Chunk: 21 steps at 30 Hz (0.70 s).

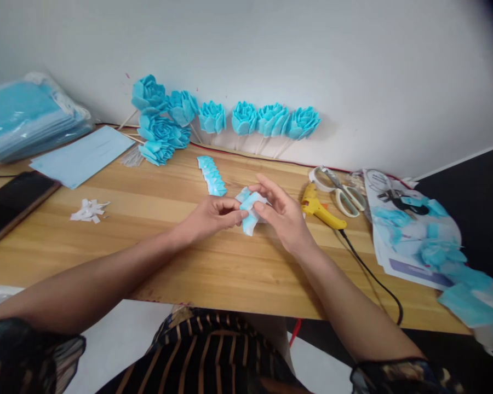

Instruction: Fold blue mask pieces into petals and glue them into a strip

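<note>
Between my two hands, over the middle of the table, is a small piece of blue and white fabric (250,210). My left hand (217,218) pinches its left edge between thumb and fingers. On the other side, my right hand (282,216) grips it with the thumb pressed on its face and the fingers curled behind. Just beyond my left hand lies a row of overlapping blue petals (212,175). A yellow glue gun (321,208) rests to the right of my right hand, its black cord trailing toward the front edge.
Blue fabric flowers on sticks (244,118) lean along the wall. Scissors (345,194) and a roll of tape (324,178) lie back right, near papers with blue scraps (411,224). At left are white snippets (89,210), a phone (14,202), a blue sheet (82,156) and a plastic-wrapped blue stack (28,120).
</note>
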### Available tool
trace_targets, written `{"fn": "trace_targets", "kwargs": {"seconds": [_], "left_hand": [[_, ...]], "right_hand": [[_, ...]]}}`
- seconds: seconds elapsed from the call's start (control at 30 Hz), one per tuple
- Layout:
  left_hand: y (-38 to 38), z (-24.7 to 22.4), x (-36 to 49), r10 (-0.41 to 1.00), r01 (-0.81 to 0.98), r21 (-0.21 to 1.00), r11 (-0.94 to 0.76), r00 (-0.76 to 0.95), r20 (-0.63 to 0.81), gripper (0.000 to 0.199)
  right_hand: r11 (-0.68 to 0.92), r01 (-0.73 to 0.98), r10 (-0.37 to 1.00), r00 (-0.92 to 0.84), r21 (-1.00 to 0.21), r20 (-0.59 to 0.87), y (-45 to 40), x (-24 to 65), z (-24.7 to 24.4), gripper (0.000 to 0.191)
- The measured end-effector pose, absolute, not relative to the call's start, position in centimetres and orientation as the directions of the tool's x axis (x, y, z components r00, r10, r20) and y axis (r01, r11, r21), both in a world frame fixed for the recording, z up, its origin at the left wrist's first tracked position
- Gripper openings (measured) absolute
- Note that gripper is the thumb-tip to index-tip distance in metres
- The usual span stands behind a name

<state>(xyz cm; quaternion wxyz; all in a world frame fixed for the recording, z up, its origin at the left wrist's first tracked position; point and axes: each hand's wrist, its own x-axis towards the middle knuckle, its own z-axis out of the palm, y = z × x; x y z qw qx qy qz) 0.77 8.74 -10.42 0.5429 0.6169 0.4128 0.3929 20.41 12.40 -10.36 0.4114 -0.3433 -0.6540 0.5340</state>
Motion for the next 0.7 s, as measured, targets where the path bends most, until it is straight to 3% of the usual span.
{"fn": "trace_targets", "kwargs": {"seconds": [0.13, 0.27, 0.37, 0.5, 0.7], "left_hand": [[8.6, -10.3, 0.8, 0.920, 0.089, 0.992, -0.084, 0.390, 0.043, 0.033], [8.5, -10.2, 0.9, 0.917, 0.087, 0.994, -0.067, 0.398, 0.027, 0.034], [8.5, -10.2, 0.9, 0.914, 0.090, 0.994, -0.068, 0.406, 0.025, 0.036], [8.7, -10.3, 0.6, 0.926, 0.071, 0.997, -0.037, 0.376, 0.008, 0.038], [9.0, -10.2, 0.3, 0.941, 0.020, 1.000, 0.009, 0.338, -0.015, 0.040]], "right_hand": [[0.130, -0.012, 0.894, -0.431, -0.991, 0.122, 12.4, 20.4, -10.2, 0.058], [0.157, 0.053, 0.881, -0.458, -0.986, 0.115, 12.2, 20.5, -10.0, 0.033], [0.297, 0.148, 0.880, -0.425, -0.943, 0.210, 11.9, 20.6, -9.8, 0.015], [0.501, 0.260, 0.833, -0.401, -0.825, 0.380, 11.6, 20.5, -9.4, 0.006], [0.743, 0.272, 0.656, -0.478, -0.612, 0.584, 11.8, 20.5, -9.0, 0.023]]}}
